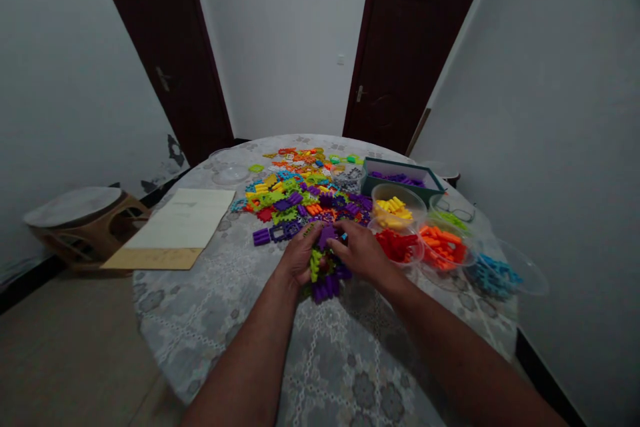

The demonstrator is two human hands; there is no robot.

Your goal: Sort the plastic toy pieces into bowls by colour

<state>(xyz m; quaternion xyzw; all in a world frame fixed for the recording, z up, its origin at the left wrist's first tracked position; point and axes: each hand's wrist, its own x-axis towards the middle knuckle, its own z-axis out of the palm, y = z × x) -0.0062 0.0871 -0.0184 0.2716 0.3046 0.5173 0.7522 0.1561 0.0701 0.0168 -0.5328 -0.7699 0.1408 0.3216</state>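
Note:
My left hand [299, 255] and my right hand [356, 247] meet over the near side of a heap of plastic building pieces [295, 197]. Between them is a purple plastic piece [327, 236], with the fingers of both hands closed on it. Green pieces [315, 266] lie under or against my left palm; whether they are joined to the purple one I cannot tell. Just below the hands, a ridged purple piece [326, 288] rests close to the tablecloth. My fingertips partly hide the held piece.
On the right stand clear tubs of yellow pieces [395, 208], red pieces [397, 245], orange pieces [443, 246] and blue pieces [495, 276]. Behind them is a dark green box [400, 167] with purple pieces. Paper sheets [175, 220] lie left on the round table [225, 327]. A drum-shaped stool [85, 224] stands beyond.

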